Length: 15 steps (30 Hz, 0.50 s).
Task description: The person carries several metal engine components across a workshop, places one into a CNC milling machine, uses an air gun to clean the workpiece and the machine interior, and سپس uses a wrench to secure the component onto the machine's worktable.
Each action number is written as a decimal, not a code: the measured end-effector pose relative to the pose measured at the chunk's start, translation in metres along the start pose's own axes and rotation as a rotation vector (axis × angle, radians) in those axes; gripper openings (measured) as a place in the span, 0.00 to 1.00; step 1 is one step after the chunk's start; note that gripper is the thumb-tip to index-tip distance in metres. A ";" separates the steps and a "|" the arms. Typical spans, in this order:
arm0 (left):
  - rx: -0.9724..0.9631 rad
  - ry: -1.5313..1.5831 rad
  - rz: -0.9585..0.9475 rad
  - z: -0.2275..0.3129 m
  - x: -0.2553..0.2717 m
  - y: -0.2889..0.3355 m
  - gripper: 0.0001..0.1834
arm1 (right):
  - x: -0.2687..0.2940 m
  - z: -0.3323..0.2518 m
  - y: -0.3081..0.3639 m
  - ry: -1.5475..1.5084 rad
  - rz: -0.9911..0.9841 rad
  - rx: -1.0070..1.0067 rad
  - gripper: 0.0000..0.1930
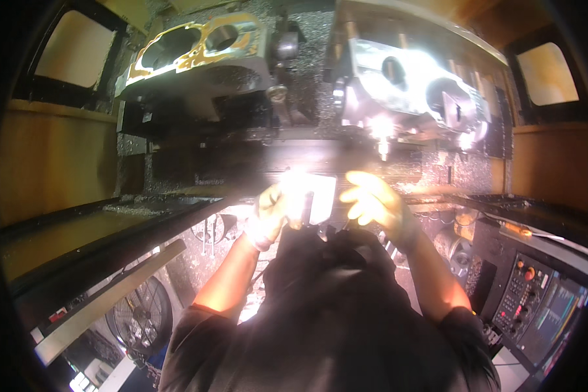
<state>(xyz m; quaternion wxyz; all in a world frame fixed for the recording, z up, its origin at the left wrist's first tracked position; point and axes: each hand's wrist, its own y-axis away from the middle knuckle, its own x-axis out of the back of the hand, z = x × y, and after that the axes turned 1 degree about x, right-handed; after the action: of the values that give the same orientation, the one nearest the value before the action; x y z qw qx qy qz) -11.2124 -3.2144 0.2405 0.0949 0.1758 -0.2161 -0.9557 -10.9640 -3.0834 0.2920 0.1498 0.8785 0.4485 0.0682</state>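
My left hand, in a pale glove, grips a flat rectangular object in front of my chest. Glare washes out most of its face, so its kind cannot be made out; a darker strip runs down its middle. To the right of it, my gloved right hand is raised with the fingers apart and nothing visible between them. A small gap separates those fingertips from the object's right edge.
Two large machined metal castings stand ahead, one at left and one brightly lit at right. Metal chips cover the surfaces around them. A control panel is at lower right, a round fan at lower left.
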 end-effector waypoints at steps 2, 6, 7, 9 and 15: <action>0.054 -0.064 -0.046 0.006 -0.023 -0.001 0.22 | -0.001 -0.018 -0.001 -0.262 -0.038 -0.135 0.26; 0.046 0.010 -0.157 0.000 -0.053 -0.010 0.23 | 0.014 -0.022 0.014 -0.297 -0.167 -0.022 0.30; 0.027 0.058 -0.180 -0.002 -0.063 -0.011 0.24 | 0.018 -0.024 0.019 -0.310 -0.184 -0.007 0.30; 0.088 0.226 -0.293 -0.018 -0.079 -0.018 0.26 | 0.022 -0.015 0.029 -0.431 -0.202 0.076 0.35; 0.069 0.510 -0.729 -0.029 -0.115 -0.038 0.28 | 0.024 -0.001 0.050 -0.582 -0.131 0.095 0.35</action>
<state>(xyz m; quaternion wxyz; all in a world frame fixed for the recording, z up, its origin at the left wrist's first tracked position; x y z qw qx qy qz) -11.0994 -3.1621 0.2333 -0.2038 0.4734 -0.1414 -0.8452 -10.9112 -3.0915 0.3089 0.2349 0.8364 0.4451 -0.2171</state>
